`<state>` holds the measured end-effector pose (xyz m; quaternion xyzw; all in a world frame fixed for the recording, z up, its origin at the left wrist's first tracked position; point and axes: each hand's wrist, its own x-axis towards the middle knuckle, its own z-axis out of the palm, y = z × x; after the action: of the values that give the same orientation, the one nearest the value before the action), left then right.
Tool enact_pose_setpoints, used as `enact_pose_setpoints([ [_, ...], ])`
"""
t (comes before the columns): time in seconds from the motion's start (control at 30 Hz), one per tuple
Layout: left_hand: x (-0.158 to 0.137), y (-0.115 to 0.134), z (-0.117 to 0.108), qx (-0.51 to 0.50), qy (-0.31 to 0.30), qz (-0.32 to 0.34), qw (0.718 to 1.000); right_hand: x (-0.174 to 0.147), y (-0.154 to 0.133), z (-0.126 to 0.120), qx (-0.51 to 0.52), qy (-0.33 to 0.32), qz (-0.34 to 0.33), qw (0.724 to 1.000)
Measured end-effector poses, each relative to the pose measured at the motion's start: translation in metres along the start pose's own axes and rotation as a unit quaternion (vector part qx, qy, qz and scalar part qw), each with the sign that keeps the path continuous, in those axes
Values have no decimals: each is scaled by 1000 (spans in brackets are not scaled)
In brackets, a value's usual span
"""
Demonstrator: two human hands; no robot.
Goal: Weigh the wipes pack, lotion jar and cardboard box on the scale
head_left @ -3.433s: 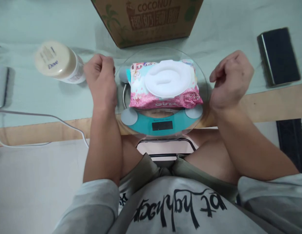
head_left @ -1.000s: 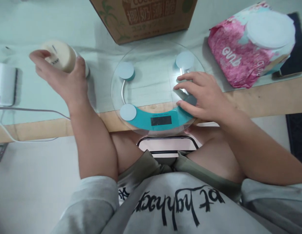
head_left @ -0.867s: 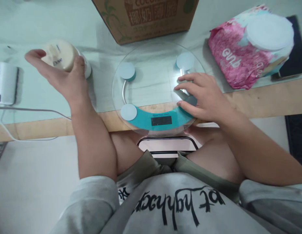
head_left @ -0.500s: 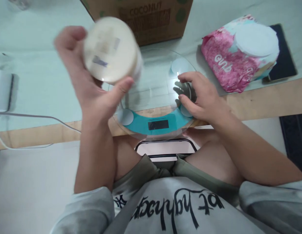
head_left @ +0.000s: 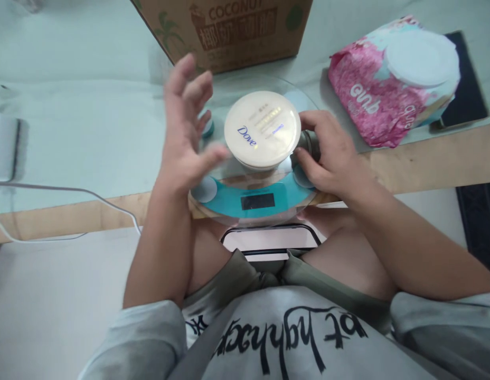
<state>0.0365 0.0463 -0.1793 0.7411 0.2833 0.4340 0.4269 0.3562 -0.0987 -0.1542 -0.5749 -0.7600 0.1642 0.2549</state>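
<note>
A cream-lidded Dove jar (head_left: 263, 129) stands lid-up over the glass of a round bathroom scale (head_left: 229, 187). My left hand (head_left: 187, 121) is just left of the jar, fingers spread, holding nothing. My right hand (head_left: 328, 153) curls its thumb and fingers around a dark, round object with a shiny rim (head_left: 309, 143) at the scale's right side. The fingers and the jar partly hide this object, so its kind is unclear. On the scale's blue front band, the small display (head_left: 257, 201) looks dark.
Behind the scale stands a brown coconut carton (head_left: 237, 31). A pink wipes pack (head_left: 387, 89) lies at the right, partly over a dark flat device (head_left: 467, 84). At the left are a white box-like object (head_left: 4, 148) and a white cable (head_left: 82, 191).
The jar has moved right and down onto the scale, its lid now facing up. My left hand has let go and opened beside it. The right hand has barely moved.
</note>
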Motion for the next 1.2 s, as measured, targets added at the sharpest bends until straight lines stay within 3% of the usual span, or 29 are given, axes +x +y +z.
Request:
enact_pose_setpoints([
  [0.07,3,-12,-7,-14,129,-60,990,0,-1,0,-6,-5,5,1000],
  [0.13,4,-14,-6,7,187,-85,979,0,-1,2,-10,6,11,1000],
  [0.3,2,-12,8,25,124,-83,988,-1,0,11,-21,26,18,999],
  [0.47,3,-29,5,19,162,-72,984,-2,3,18,-32,72,-1,997],
  [0.57,3,-26,-2,28,177,-67,981,-3,3,17,-40,64,-8,997],
  [0.7,4,2,-15,12,151,-73,986,-2,1,13,-37,57,1,998],
  [0.8,2,31,-13,25,142,11,990,-1,-1,10,-36,52,-4,998],
  [0.93,-4,62,18,100,5,106,989,0,-1,4,-42,3,10,999],
  [1.03,-5,70,39,157,-65,84,982,0,0,2,-39,-4,13,999],
  [1.2,-3,67,42,176,-91,31,980,2,-1,3,-30,-5,20,999],
])
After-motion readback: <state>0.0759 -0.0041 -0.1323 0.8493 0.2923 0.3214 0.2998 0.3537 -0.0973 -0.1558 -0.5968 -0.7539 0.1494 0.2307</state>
